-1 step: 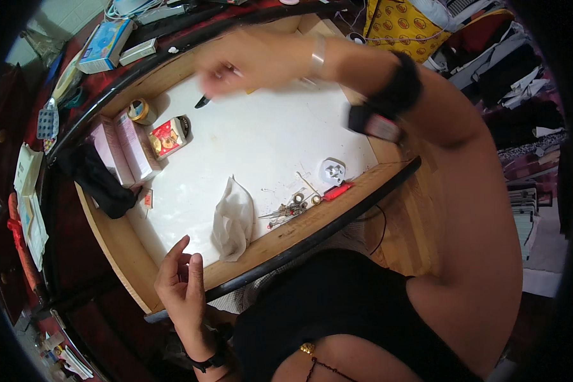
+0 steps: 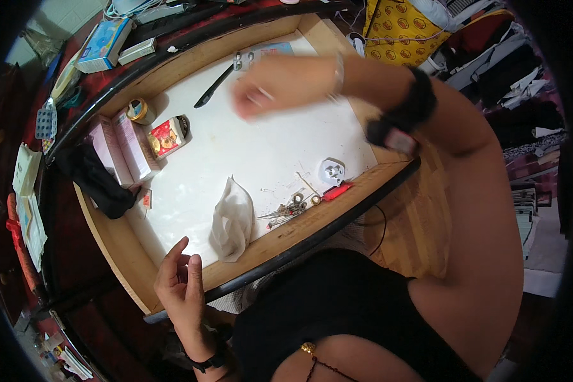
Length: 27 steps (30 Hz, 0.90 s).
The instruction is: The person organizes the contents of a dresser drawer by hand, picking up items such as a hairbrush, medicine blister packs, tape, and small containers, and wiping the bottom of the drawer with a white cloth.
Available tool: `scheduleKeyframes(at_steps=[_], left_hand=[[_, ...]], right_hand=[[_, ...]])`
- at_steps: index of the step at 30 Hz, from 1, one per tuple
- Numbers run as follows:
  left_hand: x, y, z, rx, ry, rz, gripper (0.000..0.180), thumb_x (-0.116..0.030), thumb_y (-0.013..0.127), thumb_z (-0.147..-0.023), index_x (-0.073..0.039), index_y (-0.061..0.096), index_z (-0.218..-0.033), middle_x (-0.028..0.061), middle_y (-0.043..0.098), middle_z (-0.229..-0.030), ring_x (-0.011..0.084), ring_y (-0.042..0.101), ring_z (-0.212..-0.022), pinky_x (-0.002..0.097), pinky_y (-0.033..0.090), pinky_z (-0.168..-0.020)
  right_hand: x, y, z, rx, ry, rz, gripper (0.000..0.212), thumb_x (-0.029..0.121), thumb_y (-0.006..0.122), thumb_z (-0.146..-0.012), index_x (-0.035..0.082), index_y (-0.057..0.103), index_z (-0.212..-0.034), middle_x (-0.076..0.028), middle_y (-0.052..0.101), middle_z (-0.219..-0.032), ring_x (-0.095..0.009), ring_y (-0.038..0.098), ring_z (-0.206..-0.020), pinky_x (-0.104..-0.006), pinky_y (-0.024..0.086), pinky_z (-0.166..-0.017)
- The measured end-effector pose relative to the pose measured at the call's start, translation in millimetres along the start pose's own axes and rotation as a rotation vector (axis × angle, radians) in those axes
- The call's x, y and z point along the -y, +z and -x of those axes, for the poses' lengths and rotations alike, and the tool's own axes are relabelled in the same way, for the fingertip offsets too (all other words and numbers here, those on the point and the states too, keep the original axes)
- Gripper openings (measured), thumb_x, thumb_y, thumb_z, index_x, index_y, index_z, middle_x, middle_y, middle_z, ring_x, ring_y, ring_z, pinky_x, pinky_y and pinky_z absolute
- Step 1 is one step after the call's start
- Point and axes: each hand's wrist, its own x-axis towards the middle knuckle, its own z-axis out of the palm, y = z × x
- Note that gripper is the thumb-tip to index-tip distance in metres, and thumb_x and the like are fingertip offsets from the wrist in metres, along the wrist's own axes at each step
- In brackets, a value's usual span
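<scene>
My right hand [image 2: 267,86] is over the far half of a wooden drawer [image 2: 216,277] with a white bottom. It is smeared by motion. A small pale streak shows at its fingers, too blurred to name. Just beyond the hand lie a slim black stick-like thing [image 2: 214,87], a silver blister pack [image 2: 238,62] and a light blue flat piece [image 2: 280,48], partly hidden by the hand. My left hand [image 2: 181,280] hovers at the drawer's near left edge, palm up, thumb and fingers apart, holding nothing. Nearest to it stands a crumpled whitish bag [image 2: 232,219].
Along the drawer's left side are pink boxes [image 2: 135,149], a jar [image 2: 140,111], a red-and-white box [image 2: 167,137] and black cloth [image 2: 99,181]. By the near right wall lie a white plug adapter [image 2: 332,170], a red piece [image 2: 337,191] and small metal items [image 2: 291,209].
My right hand has moved right and nearer to me, uncovering the black stick-like thing, blister pack and light blue piece. My left hand stays almost still.
</scene>
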Motion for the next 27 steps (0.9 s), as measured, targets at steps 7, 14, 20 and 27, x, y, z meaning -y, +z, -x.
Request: scheduleKeyframes(at_steps=[7,14,20,27], left_hand=[[1.1,5.0,3.3,0.026,0.022,-0.113,0.027,-0.013,0.06,-0.087,0.001,0.06,-0.11,-0.0011,0.05,-0.07,0.0058,0.043,-0.064,0.0192,0.035,-0.058],[7.1,1.9,2.0,-0.061,0.18,-0.252,0.025,-0.005,0.064,-0.081,0.002,0.061,-0.106,0.0045,0.053,-0.066,0.0087,0.045,-0.055,0.0211,0.037,-0.051],[10.4,1.2,6.1,-0.066,0.24,-0.18,0.023,-0.003,0.065,-0.08,-0.001,0.063,-0.103,0.0037,0.053,-0.066,0.0078,0.045,-0.053,0.0204,0.037,-0.049],[8.5,0.5,2.9,-0.002,0.201,-0.104,0.02,-0.004,0.061,-0.084,0.001,0.062,-0.103,0.0003,0.052,-0.068,0.0053,0.045,-0.059,0.0187,0.036,-0.053]], right_hand=[[-22.8,108.6,99.5,0.413,0.492,0.162,0.058,0.039,0.069,-0.071,-0.007,0.047,-0.098,-0.022,0.058,-0.092,-0.038,0.057,-0.087,-0.0424,0.045,-0.077],[-37.2,61.8,67.1,0.392,0.464,-0.453,0.043,0.018,0.068,-0.066,0.002,0.049,-0.1,-0.016,0.057,-0.088,-0.029,0.057,-0.082,-0.0339,0.046,-0.073],[-36.2,32.6,37.3,-0.02,0.287,-0.061,0.045,0.015,0.067,-0.069,0.003,0.05,-0.108,-0.017,0.057,-0.094,-0.028,0.057,-0.086,-0.0341,0.045,-0.079],[-53.4,43.6,-38.4,-0.22,0.066,0.092,0.038,0.015,0.065,-0.076,0.003,0.046,-0.107,-0.018,0.057,-0.099,-0.033,0.056,-0.095,-0.0408,0.045,-0.081]])
